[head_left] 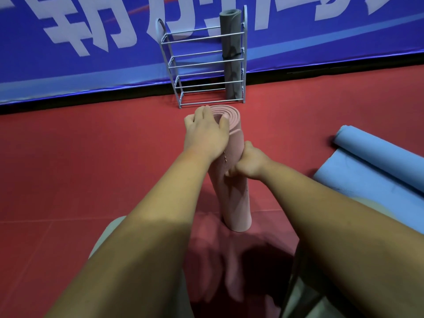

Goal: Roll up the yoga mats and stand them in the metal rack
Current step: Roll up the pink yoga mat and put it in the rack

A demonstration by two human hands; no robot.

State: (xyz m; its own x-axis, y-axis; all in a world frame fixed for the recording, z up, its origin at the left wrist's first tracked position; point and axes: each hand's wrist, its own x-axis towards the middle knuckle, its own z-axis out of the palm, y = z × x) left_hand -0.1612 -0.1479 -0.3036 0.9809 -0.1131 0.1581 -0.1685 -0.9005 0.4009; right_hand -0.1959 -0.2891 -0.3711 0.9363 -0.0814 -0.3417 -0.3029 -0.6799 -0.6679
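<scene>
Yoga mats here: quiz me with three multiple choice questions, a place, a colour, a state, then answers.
1. Where does the grey mat stand? A. Right end of the metal rack. B. Unrolled on the floor. C. Under a hand.
2. What colour is the mat both hands hold? A. Blue. B. Pink. C. Grey.
3. How is the blue mat? A. Upright. B. Partly rolled, lying down. C. In the rack.
Answers: 1 A, rack bars cross it at the right. 2 B, left hand tops and right hand grips the pink mat. 3 B, a roll beside a flat stretch.
</scene>
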